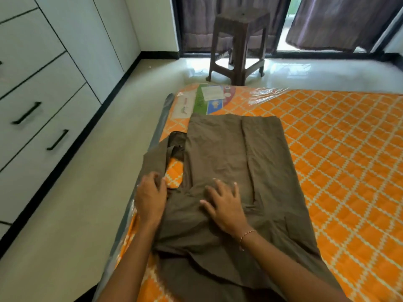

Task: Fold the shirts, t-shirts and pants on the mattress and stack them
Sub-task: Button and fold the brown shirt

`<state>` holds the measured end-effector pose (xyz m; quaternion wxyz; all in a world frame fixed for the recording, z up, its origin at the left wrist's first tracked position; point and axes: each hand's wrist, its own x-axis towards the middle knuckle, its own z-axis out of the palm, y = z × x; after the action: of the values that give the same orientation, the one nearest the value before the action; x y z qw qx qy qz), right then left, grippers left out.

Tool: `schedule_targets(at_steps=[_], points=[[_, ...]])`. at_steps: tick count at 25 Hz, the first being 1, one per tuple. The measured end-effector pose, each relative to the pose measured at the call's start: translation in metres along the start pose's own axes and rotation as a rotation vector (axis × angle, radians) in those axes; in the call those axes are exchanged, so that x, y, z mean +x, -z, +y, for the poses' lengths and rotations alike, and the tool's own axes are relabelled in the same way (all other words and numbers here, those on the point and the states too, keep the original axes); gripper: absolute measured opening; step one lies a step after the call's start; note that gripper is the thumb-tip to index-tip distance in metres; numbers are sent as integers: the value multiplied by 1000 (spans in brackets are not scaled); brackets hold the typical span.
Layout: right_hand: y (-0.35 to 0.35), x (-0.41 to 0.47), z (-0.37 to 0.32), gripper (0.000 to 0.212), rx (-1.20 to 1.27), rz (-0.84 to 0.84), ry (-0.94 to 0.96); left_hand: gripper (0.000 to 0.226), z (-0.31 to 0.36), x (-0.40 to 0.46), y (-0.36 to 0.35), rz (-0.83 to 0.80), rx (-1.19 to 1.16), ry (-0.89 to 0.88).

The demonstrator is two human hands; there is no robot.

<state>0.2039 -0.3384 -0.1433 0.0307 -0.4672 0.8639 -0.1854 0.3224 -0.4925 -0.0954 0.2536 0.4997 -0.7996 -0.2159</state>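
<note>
An orange-and-cream quilted mattress [340,153], part of its plastic wrap visible at the far corner, lies on a pale tiled floor [72,210] and carries a single olive-brown garment [231,153] spread along its left edge. The far part of the garment lies flat with one side turned in along a straight crease; the near part is rumpled and one sleeve-like flap [159,158] strays toward the mattress edge. No folded stack shows anywhere in view, so the job appears to be at an early stage, this piece only partly folded. Whether other clothes wait out of frame cannot be told. The right hand [224,203] presses flat, fingers spread, on the middle of the cloth; the left hand [150,197], well apart from it, curls its fingers round the loose flap's edge.
</note>
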Motion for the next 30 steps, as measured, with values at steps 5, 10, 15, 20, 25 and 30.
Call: schedule_targets(at_steps=[5, 10, 15, 20, 25, 30], points=[[-12, -57, -56, 72, 13, -235, -47, 40, -39, -66, -7, -471, 78, 115], [2, -100, -64, 77, 42, -104, 286, 20, -2, -61, 27, -236, -441, 323], [49, -66, -67, 27, 1312, 96, -566, 24, 16, -99, 24, -97, -794, 727], [71, -67, 0, 32, 1713, -165, -1004, 23, 55, -136, -12, -850, -1019, 952], [84, -83, 50, 13, 1693, -163, -1126, 16, 97, -93, -47, -430, -1412, 1002], [88, -92, 88, 17, 1120, -429, -1099, 15, 106, -57, -57, -559, -1048, 768]])
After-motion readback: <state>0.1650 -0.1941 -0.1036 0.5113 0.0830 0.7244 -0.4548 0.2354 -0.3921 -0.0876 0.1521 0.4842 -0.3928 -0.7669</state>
